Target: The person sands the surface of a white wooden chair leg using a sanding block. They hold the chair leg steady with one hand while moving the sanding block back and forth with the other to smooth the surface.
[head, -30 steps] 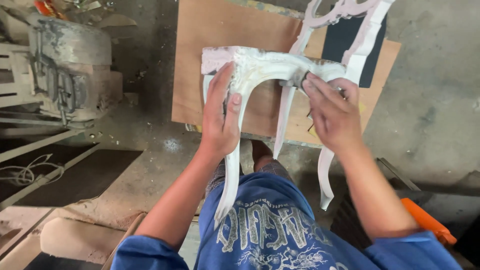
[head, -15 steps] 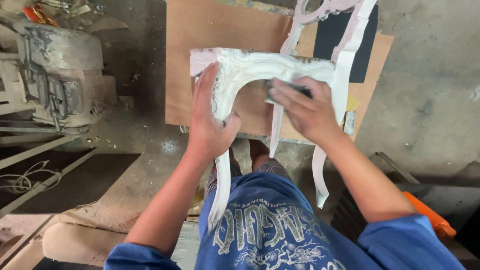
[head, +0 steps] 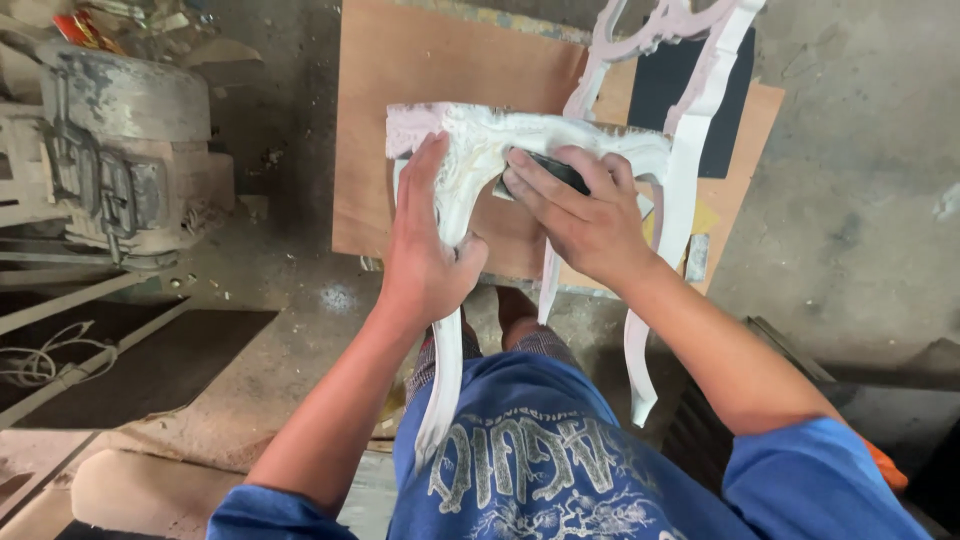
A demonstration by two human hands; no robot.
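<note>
A small white carved chair frame (head: 600,135) lies tipped toward me, its curved legs pointing at my lap. My left hand (head: 425,250) grips the top of the near left leg (head: 445,380), thumb wrapped round it. My right hand (head: 580,215) presses a dark sanding pad (head: 552,170) against the underside of the carved front rail, close to the left leg. The ornate chair back (head: 665,25) reaches away at the top of the view.
A brown plywood sheet (head: 440,60) lies under the chair on the dusty concrete floor (head: 860,200). A grimy grey machine (head: 120,140) stands at the left with a loose cord (head: 50,365) near it. A black sheet (head: 680,85) lies beyond the chair.
My right hand has slid the sanding pad leftward along the front rail, from the right end toward the left leg. My left hand has kept its grip on the leg.
</note>
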